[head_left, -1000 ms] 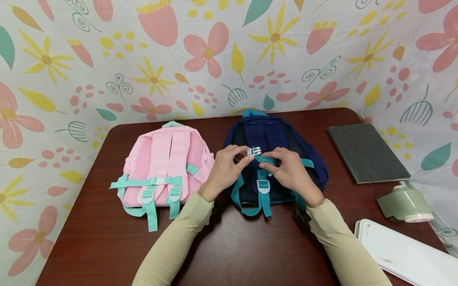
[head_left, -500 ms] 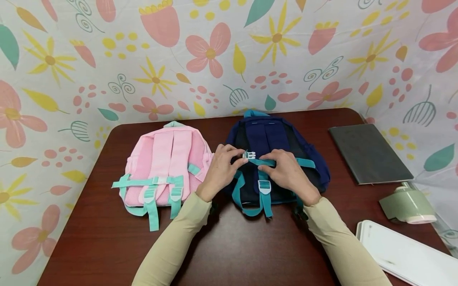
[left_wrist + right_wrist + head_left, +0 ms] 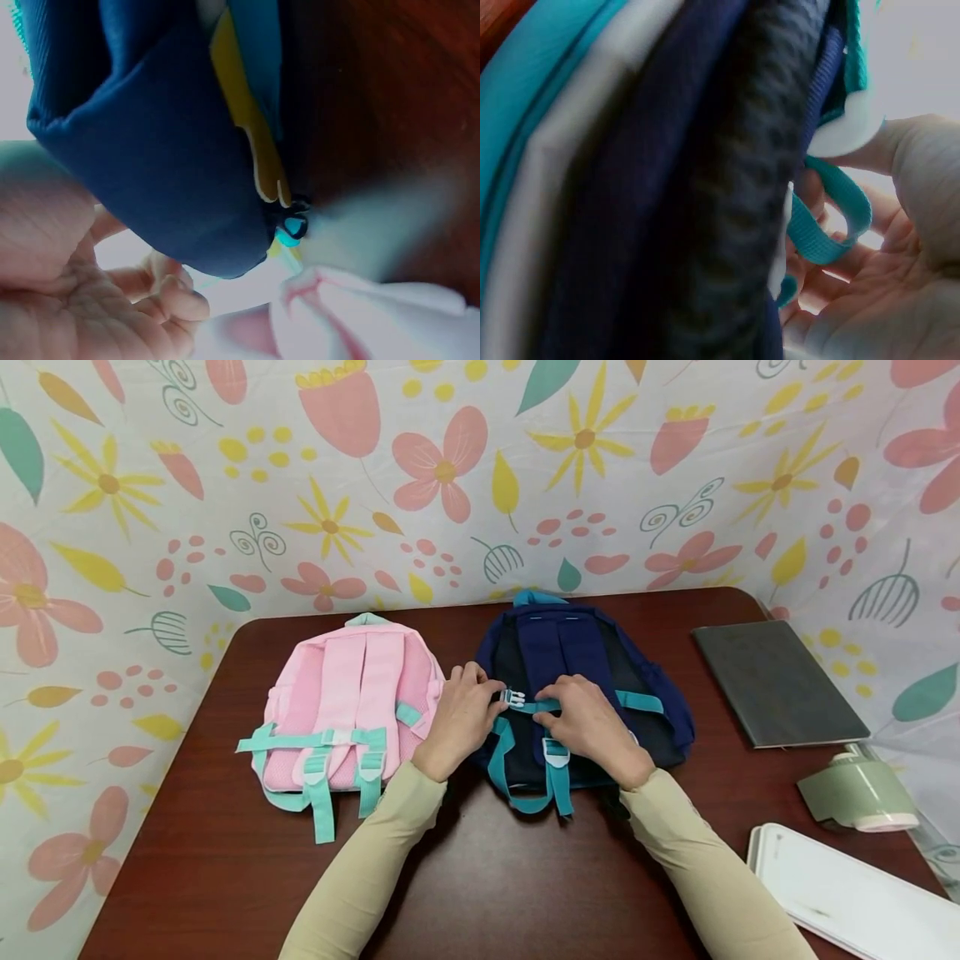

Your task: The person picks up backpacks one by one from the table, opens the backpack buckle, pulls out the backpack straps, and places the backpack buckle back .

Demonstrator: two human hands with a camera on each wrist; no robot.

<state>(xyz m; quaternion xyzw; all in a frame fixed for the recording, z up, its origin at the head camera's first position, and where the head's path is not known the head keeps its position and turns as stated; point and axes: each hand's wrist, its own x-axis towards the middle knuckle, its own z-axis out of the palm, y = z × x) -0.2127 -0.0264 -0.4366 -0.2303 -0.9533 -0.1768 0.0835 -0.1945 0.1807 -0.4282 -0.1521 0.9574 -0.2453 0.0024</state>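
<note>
A navy backpack [image 3: 570,647] lies with its straps up at the table's centre right. My left hand [image 3: 459,714] pinches a white side-release buckle [image 3: 513,698] between thumb and fingertips, its prongs pointing right. From the buckle a teal strap [image 3: 528,707] runs across the pack to my right hand [image 3: 588,727], whose thumb and forefinger pinch it. A loop of teal webbing [image 3: 829,217] curves by the right fingers in the right wrist view. Below, a white strap adjuster [image 3: 556,752] sits on a hanging teal strap. In the left wrist view the navy side covers the left fingertips.
A pink backpack [image 3: 352,693] with a mint strap lies close to my left forearm. At the right are a dark notebook [image 3: 780,685], a green cup-like object [image 3: 858,793] on its side and a white flat panel [image 3: 855,893]. A floral cloth stands behind the table [image 3: 187,852].
The left hand has brought the white buckle down and to the left, closer to the backpack. The right hand has shifted slightly down along with the strap.
</note>
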